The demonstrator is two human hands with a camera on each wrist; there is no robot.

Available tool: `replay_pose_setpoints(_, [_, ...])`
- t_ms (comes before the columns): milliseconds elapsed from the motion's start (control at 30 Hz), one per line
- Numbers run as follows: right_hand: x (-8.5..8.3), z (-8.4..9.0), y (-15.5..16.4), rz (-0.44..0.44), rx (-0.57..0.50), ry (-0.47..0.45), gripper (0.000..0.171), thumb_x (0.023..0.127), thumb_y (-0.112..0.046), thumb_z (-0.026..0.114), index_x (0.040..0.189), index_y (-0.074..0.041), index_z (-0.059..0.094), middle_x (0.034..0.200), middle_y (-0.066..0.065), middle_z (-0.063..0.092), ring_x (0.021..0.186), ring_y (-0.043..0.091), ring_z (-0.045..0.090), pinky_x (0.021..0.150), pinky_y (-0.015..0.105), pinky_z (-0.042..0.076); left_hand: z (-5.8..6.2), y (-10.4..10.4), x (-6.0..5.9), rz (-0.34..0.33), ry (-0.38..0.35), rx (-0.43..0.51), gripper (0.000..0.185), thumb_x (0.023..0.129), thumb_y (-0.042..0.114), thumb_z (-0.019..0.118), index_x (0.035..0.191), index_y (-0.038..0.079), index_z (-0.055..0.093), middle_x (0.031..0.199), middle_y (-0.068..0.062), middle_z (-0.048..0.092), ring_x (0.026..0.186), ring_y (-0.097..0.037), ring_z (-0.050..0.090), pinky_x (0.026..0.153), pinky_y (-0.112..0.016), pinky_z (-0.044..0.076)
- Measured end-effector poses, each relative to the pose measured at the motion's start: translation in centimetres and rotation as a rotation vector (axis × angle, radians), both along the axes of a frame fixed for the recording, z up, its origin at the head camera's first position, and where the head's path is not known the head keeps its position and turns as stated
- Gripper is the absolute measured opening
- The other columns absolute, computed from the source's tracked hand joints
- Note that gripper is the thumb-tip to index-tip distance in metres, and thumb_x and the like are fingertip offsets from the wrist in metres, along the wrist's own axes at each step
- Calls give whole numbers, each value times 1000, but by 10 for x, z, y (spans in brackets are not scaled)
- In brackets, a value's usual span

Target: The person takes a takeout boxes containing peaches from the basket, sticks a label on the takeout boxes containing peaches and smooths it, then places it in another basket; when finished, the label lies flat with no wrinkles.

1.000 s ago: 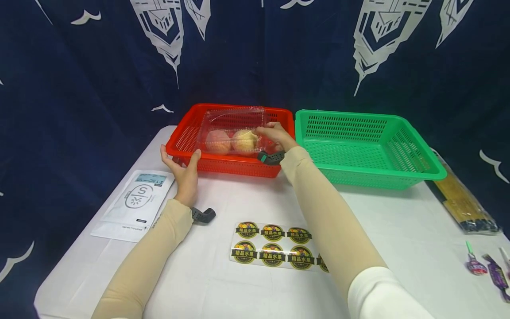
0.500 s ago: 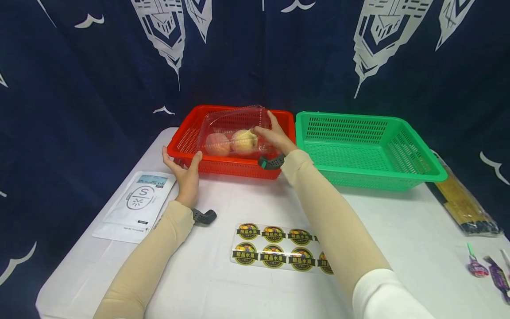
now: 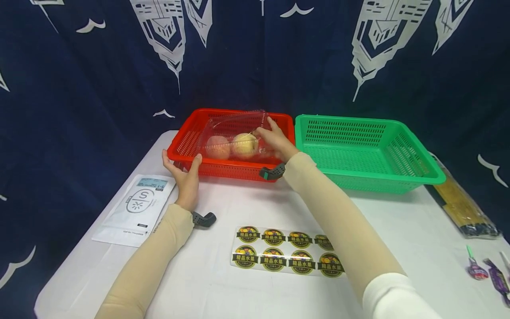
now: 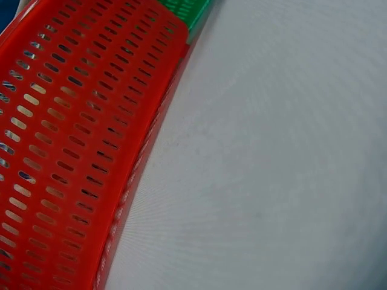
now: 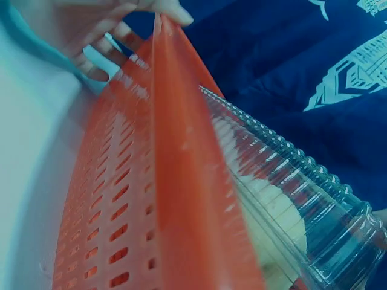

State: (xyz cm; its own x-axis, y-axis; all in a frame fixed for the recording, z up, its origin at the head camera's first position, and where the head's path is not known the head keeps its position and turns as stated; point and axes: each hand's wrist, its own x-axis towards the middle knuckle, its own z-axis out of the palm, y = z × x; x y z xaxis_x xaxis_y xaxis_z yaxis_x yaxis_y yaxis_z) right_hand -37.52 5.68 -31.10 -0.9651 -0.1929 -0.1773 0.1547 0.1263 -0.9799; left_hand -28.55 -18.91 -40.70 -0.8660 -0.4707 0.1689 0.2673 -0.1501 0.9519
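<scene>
In the head view, my left hand grips the front left rim of the red plastic basket, thumb at the rim. The right wrist view shows that hand's fingers on the same rim. My right hand holds the right end of a clear plastic fruit box, which sits tilted in the basket. Two round fruits show through the plastic: a pinkish peach and a pale yellow one. Their exact place, inside or under the box, is hard to tell.
A green basket stands right of the red one. A sheet of round fruit stickers lies in front. At left is a white packet; at right are a bag of brown sticks, a lollipop and a purple-wrapped sweet.
My right hand's index finger has straightened up along the box's right end, and the box's top edge slants more. The left hand stays on the basket rim. The head view has shifted slightly.
</scene>
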Motion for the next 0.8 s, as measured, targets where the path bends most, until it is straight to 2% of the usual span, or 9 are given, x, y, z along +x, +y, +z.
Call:
replay_pose_setpoints(67, [2,2,3,-7,-31,-24,93,102,-23,61,176,-31,4,172,13,30,113,37,62,82,43,66,0,0,0,-1,-6,-7,106,102,27,72,170,40,-8,177,0,10,160,-13,19,129,-26,24])
replay_pose_setpoints(133, [4,5,6,-13,-63,-38,93,102,-23,61,175,-33,4,172,13,31,115,42,63,80,42,67,0,0,0,1,-14,-14,106,102,28,73,170,39,-8,177,0,9,161,-13,18,130,-27,23])
replay_pose_setpoints(267, [8,12,11,-11,-131,-56,93,103,-22,62,175,-37,4,174,13,30,137,45,54,95,52,63,0,0,1,4,-24,-26,106,102,30,72,170,39,-9,178,1,6,162,-13,15,130,-27,21])
replay_pose_setpoints(367, [12,18,15,-12,-180,-64,94,103,-21,63,175,-38,4,173,13,31,146,44,47,105,60,56,0,0,1,0,-24,-29,105,103,30,72,170,41,-9,178,2,7,161,-12,15,130,-27,22])
replay_pose_setpoints(500, [20,25,20,-18,-205,-61,95,103,-22,64,175,-39,5,175,12,26,147,44,44,108,61,53,1,-1,1,-7,-17,-27,105,103,30,72,169,42,-8,177,2,8,161,-12,16,129,-26,24])
replay_pose_setpoints(667, [29,31,28,-14,-211,-57,95,104,-24,66,175,-39,5,179,11,15,151,51,38,109,61,52,0,-1,1,-9,-14,-23,105,103,30,72,169,42,-8,177,1,9,161,-13,17,128,-25,25])
replay_pose_setpoints(800, [35,34,37,-5,-233,-51,93,105,-24,64,175,-39,4,178,12,15,152,49,36,109,62,52,0,-1,1,-13,-15,-21,106,103,30,72,169,42,-9,177,1,10,160,-13,17,128,-25,26])
